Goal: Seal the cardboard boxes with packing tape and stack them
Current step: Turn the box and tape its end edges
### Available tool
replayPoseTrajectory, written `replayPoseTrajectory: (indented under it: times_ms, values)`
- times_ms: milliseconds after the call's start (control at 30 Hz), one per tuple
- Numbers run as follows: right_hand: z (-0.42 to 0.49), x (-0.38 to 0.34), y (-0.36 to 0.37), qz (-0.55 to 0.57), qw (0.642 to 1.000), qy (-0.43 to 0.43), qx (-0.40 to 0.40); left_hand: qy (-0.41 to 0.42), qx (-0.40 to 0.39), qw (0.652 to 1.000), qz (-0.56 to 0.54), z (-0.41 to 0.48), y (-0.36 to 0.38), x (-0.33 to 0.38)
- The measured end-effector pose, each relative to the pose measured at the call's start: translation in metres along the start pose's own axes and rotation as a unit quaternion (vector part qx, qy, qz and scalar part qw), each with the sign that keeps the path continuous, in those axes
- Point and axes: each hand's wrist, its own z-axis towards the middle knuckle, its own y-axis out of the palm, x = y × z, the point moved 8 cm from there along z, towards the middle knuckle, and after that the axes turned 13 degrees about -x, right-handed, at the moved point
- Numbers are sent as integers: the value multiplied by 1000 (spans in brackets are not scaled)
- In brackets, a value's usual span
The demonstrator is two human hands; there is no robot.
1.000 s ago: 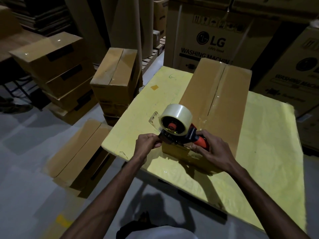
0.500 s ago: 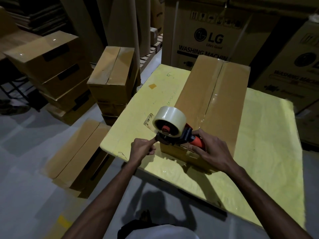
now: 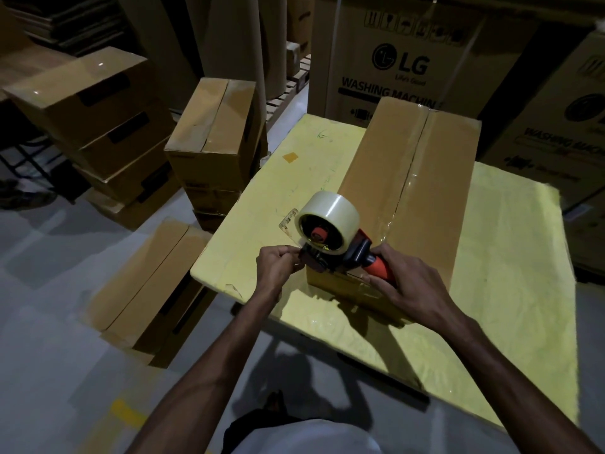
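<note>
Right grip (image 3: 412, 283): fingers wrapped round the orange handle (image 3: 379, 270) of the tape dispenser (image 3: 340, 253), closed on it. Left grip (image 3: 278, 267): fingertips pinched at the dispenser's nose, just left of the right grip. Probably on the loose tape end, but that is too small to confirm.

The cardboard box (image 3: 435, 178) lies directly under and ahead of the right grip, long axis running away from it on the yellow desk (image 3: 507, 290). The dispenser sits at the near edge of the box. A clear glossy tape strip (image 3: 406, 191) lies along the centre flap seam ahead of the right grip.

Handling, as a judgement:
- Box: long, flat and slab-shaped, in matte corrugated board. Probably light, and stiff at the edges but softer along the seam. Take it by the two long sides or the end corners, not the flap centre.
- Tape roll (image 3: 330, 221): smooth translucent film that is sticky and folds onto itself, so keep the tail taut.
- Dispenser: hard plastic, with a cutter at the nose next to the left grip's fingers. Mind that.
- Desk cover looks slightly rough and wrinkled, so the box may drag rather than slide.

Well left of the left grip are stacked sealed boxes (image 3: 212, 142), and another box on the floor (image 3: 154, 290) sits below and left.
</note>
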Motion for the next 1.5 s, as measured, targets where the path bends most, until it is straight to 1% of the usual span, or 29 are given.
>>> replayPoseTrajectory:
  times_ms: [267, 500, 567, 600, 633, 700, 733, 800, 867, 900, 967, 1000, 1033, 1100, 1200, 1333, 1500]
  values:
    - [-22, 10, -14, -67, 998, 1, -6, 19, 35, 999, 24, -8, 1, 11]
    - [-55, 33, -24, -86, 996, 19, -20, 4, 30, 999, -45, -7, -2, 3]
    - [-65, 38, -26, -90, 995, 26, -18, 37, 48, 998, -19, -9, -3, 6]
    - [-68, 39, -26, -93, 995, 28, -17, 82, 61, 994, 27, -12, -2, 13]
    - [-70, 39, -26, -98, 995, 31, -14, 143, 69, 983, 90, -17, 1, 21]
    - [-69, 38, -27, -111, 993, 32, -5, 275, 73, 938, 198, -32, 17, 34]
    - [-68, 37, -28, -115, 993, 31, -2, 317, 78, 916, 232, -37, 23, 35]
    - [-66, 34, -29, -116, 993, 30, -1, 350, 101, 885, 290, -41, 28, 32]
    - [-67, 33, -29, -117, 993, 33, -2, 377, 119, 839, 374, -47, 36, 30]
    - [-67, 32, -28, -119, 992, 34, -1, 403, 106, 813, 407, -52, 44, 30]
    - [-67, 30, -29, -117, 993, 32, -1, 463, 42, 764, 447, -62, 64, 25]
    - [-67, 29, -29, -115, 993, 29, -1, 484, 14, 742, 463, -66, 72, 21]
    - [-67, 27, -30, -113, 993, 26, -1, 493, -3, 729, 474, -68, 76, 17]
    - [-68, 27, -30, -112, 993, 26, -1, 479, -17, 734, 482, -62, 76, 10]
    - [-68, 28, -32, -113, 993, 26, 0, 456, -10, 735, 501, -55, 71, 5]
    - [-69, 28, -34, -117, 993, 28, -2, 454, -8, 726, 517, -55, 72, 6]
    - [-76, 29, -42, -152, 988, 28, 5, 448, -8, 711, 541, -54, 72, 7]
